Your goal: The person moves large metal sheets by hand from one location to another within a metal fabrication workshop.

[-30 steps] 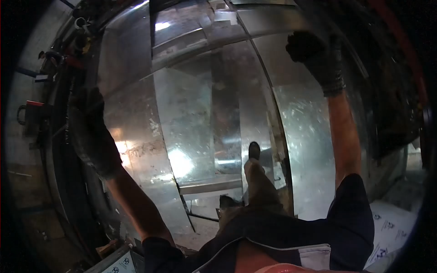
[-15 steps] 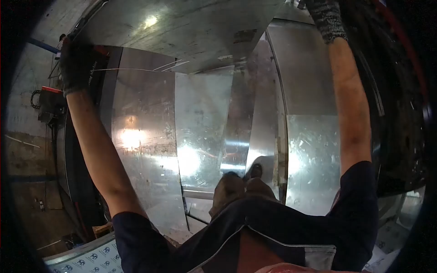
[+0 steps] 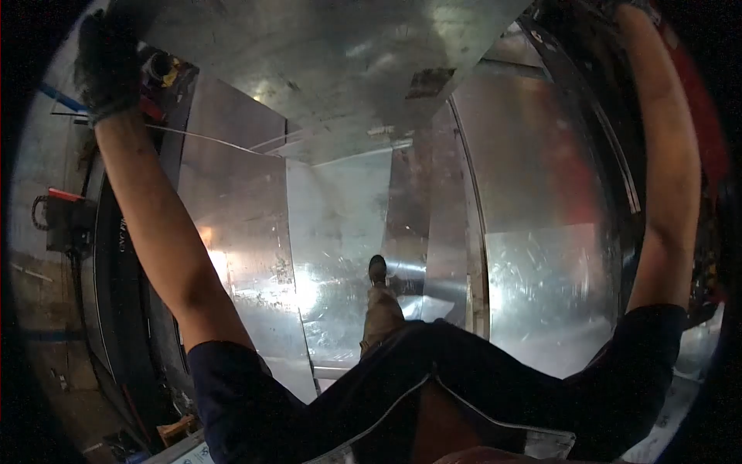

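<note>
A large metal sheet (image 3: 325, 62) hangs raised and tilted across the top of the view. My left hand (image 3: 108, 69), in a dark glove, is at the sheet's left edge in the upper left; its fingers are dark and blurred against the background. At the upper right my right arm reaches up, and my right hand is cut off by the frame's dark edge. Below the raised sheet, more flat metal sheets (image 3: 336, 209) lie side by side under my feet.
A dark machine rail (image 3: 124, 294) runs down the left, beside a small box with a red top (image 3: 68, 220). Dark machinery with a red part (image 3: 699, 116) stands on the right. My shoe (image 3: 377, 269) is on the metal sheets.
The raised sheet has come closer and fills more of the top. My left hand is further up and left, my right arm further right. A shoe has stepped forward.
</note>
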Demonstrator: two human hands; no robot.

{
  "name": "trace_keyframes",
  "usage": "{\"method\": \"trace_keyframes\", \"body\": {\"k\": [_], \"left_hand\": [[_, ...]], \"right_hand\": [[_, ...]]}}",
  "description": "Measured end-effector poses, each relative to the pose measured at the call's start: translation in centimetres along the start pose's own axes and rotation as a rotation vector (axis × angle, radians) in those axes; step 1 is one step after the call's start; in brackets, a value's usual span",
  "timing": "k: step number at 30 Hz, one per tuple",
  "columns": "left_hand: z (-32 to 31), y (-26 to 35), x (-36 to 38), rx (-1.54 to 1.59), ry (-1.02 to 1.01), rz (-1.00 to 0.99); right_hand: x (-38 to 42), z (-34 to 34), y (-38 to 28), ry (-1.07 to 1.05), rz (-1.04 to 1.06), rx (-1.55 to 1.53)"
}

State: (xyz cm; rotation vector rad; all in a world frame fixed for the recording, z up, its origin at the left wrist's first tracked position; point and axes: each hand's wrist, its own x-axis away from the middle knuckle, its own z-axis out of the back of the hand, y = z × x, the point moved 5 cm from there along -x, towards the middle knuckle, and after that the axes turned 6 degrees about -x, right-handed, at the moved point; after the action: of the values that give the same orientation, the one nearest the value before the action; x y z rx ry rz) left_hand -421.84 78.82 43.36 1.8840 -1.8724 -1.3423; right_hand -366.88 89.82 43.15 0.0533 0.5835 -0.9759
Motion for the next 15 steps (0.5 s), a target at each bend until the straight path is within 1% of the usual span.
{"method": "trace_keyframes", "body": {"k": [1, 2, 3, 4, 6, 7, 9, 10, 12, 15], "left_hand": [[-1.6, -1.3, -0.6, -0.613, 0.160, -0.285], [-3.9, -3.1, -0.7, -0.977, 0.294, -0.475], [-5.5, -4.7, -0.2, -1.178, 0.404, -0.592], [-6.4, -5.2, 0.5, -1.260, 0.497, -0.657], [-0.4, -2.0, -1.8, -1.011, 0.096, -0.520], [0.8, -1.9, 0.7, -1.147, 0.259, -0.686], [5.7, -0.9, 5.5, -1.326, 0.651, -0.887], [8.9, -0.2, 6.8, -1.364, 0.793, -0.899], [14.3, 0.6, 8.7, -1.398, 0.989, -0.853], [22.4, 1.1, 7.3, -1.397, 1.132, -0.722]], "right_hand": [[-0.8, -1.0, 1.4, -0.015, -0.014, 0.041], [-1.5, -1.9, 2.8, -0.029, -0.029, 0.079], [-2.0, -2.9, 4.2, -0.043, -0.041, 0.116], [-2.2, -3.2, 5.9, -0.046, -0.045, 0.144], [-2.5, -4.1, 8.7, -0.067, -0.067, 0.201], [-2.4, -4.6, 9.7, -0.071, -0.077, 0.219], [-1.6, -5.2, 11.5, -0.079, -0.107, 0.256], [-1.3, -5.6, 12.1, -0.079, -0.121, 0.270], [-1.0, -6.1, 13.4, -0.081, -0.148, 0.292], [-1.6, -8.0, 15.1, -0.102, -0.182, 0.309]]}}
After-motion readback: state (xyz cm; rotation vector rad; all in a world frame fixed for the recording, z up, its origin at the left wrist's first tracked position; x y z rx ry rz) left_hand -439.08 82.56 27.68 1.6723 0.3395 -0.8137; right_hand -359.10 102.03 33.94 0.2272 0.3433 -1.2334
